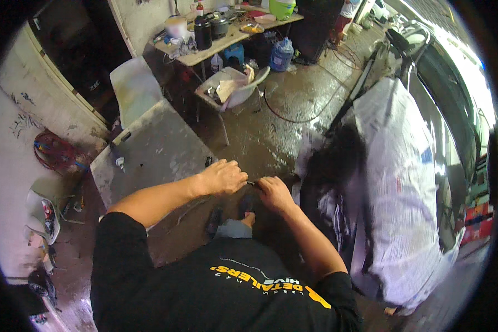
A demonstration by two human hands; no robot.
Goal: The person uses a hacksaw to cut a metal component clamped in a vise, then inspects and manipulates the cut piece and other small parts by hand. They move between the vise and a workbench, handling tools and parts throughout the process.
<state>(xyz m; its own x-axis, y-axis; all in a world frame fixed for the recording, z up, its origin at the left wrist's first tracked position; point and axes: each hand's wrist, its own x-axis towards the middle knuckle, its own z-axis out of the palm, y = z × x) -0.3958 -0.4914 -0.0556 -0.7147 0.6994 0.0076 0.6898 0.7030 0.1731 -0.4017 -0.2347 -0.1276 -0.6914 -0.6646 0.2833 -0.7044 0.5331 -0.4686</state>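
My left hand (224, 177) and my right hand (274, 193) are close together in front of my body, both with curled fingers. A small, thin dark object (251, 183) bridges the gap between them. One end goes into my left fist, and my right thumb and fingers pinch the other. Most of it is hidden by my fingers, so its kind cannot be made out. Just beyond my left wrist, a small black item (208, 161) lies at the edge of the worn grey table (166, 141).
On my right stands a car covered with whitish sheeting (398, 166). Ahead are a white chair (232, 91) with things on it, a cluttered table (243, 34) and a blue water jug (281, 54). A hose (301, 120) curves over the wet floor. Another chair (135, 88) stands behind the grey table.
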